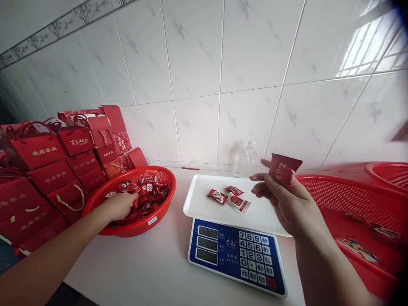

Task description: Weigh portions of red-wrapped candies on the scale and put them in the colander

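My right hand (283, 195) is raised over the right end of the white scale tray (199, 208), its thumb and fingers closed on a dark red candy packet (283, 170). Several wrapped candies (217, 196) lie loosely grouped in the middle of that tray. On the left, my left hand (123, 206) reaches into a red plastic basket (127, 230) filled with wrapped candies (154, 191). Its fingers curl down among the wrappers and their tips are partly hidden, so what they grip does not show clearly.
Below the tray is the scale's blue keypad panel (232, 255). Stacked red gift boxes (47, 153) stand at the left. A large red basket (318, 187) with a few packets sits at the right. A clear bottle (250, 153) stands behind the tray, against the tiled wall (197, 127).
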`<state>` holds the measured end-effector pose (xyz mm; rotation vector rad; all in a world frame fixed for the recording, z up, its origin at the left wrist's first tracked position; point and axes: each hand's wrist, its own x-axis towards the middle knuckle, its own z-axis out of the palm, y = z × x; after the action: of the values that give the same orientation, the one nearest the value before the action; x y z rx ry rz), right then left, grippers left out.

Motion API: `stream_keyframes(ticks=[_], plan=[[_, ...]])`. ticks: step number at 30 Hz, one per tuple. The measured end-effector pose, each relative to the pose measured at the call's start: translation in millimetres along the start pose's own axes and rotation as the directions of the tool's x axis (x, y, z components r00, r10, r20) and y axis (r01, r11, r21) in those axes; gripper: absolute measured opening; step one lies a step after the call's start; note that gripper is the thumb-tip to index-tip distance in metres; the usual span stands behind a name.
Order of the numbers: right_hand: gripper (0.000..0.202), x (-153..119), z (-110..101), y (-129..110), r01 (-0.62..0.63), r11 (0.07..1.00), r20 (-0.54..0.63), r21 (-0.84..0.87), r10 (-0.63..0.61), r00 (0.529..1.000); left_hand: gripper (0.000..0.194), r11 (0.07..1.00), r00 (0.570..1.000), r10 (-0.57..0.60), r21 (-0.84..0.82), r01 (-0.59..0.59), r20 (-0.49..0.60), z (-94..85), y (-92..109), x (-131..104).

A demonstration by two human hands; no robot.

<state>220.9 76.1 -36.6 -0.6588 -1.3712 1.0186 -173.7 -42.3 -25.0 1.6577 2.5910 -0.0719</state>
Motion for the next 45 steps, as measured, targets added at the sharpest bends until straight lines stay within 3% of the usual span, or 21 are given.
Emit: stream_keyframes(ticks=[3, 5, 8, 9, 11, 12, 13, 17, 22, 27, 32, 37, 41, 45], plan=[[0.043, -1, 0, -3, 0.003, 1.000, -0.004, 0.008, -0.003, 1.000, 0.043, 1.000, 0.999, 0.006, -0.029, -0.007, -0.047, -32.9, 0, 8], [0.043, -1, 1, -5, -0.005, 1.000, -0.004, 0.027, 0.005, 1.000, 0.047, 0.995, 0.988, 0.025, -0.094, -0.040, -0.156, -56.7, 10, 12], [0.045, -2, 4, -8, -0.023, 0.998, 0.004, 0.052, 0.022, 1.000, 0.049, 0.930, 0.869, 0.091, -0.272, -0.249, -0.486, -76.9, 46, 20], [0.046, -2, 5, -10, -0.025, 0.998, 0.007, 0.053, 0.025, 1.000, 0.050, 0.903, 0.843, 0.103, -0.305, -0.302, -0.529, -76.8, 62, 25], [0.047, -4, 8, -14, -0.020, 0.999, 0.011, 0.035, 0.020, 1.000, 0.048, 0.852, 0.840, 0.133, -0.371, -0.368, -0.527, -66.2, 98, 39], [0.048, -6, 9, -16, -0.015, 1.000, 0.014, 0.021, 0.014, 1.000, 0.045, 0.748, 0.862, 0.144, -0.518, -0.416, -0.485, -56.8, 115, 47], [0.048, -7, 9, -18, -0.008, 1.000, 0.017, 0.005, 0.008, 1.000, 0.042, 0.700, 0.874, 0.176, -0.566, -0.435, -0.453, -45.9, 133, 56], [0.046, -11, 10, -23, 0.008, 1.000, 0.048, -0.019, -0.007, 0.999, 0.030, 0.642, 0.890, 0.289, -0.619, -0.453, -0.351, -5.1, 188, 90], [0.046, -10, 8, -22, 0.026, 0.999, 0.071, -0.018, -0.025, 0.997, 0.033, 0.704, 0.862, 0.405, -0.498, -0.506, -0.304, 20.0, 223, 107], [0.044, -8, 8, -21, 0.033, 0.999, 0.086, -0.008, -0.032, 0.996, 0.039, 0.736, 0.830, 0.520, -0.387, -0.556, -0.204, 37.0, 246, 97], [0.041, -8, 7, -22, 0.040, 0.998, 0.087, -0.038, -0.036, 0.996, 0.055, 0.694, 0.766, 0.635, -0.361, -0.623, -0.103, 42.2, 256, 75], [0.039, -8, 8, -24, 0.009, 0.996, 0.056, -0.088, -0.004, 0.998, 0.070, 0.643, 0.732, 0.675, -0.410, -0.647, -0.096, 30.7, 250, 70], [0.040, -6, 7, -22, 0.015, 0.994, 0.078, -0.108, -0.006, 0.997, 0.073, 0.626, 0.764, 0.629, -0.487, -0.609, -0.145, 3.1, 221, 86], [0.042, -5, 5, -19, 0.047, 0.990, 0.051, -0.135, -0.040, 0.998, 0.069, 0.669, 0.859, 0.497, -0.575, -0.471, -0.125, -29.1, 161, 102]])
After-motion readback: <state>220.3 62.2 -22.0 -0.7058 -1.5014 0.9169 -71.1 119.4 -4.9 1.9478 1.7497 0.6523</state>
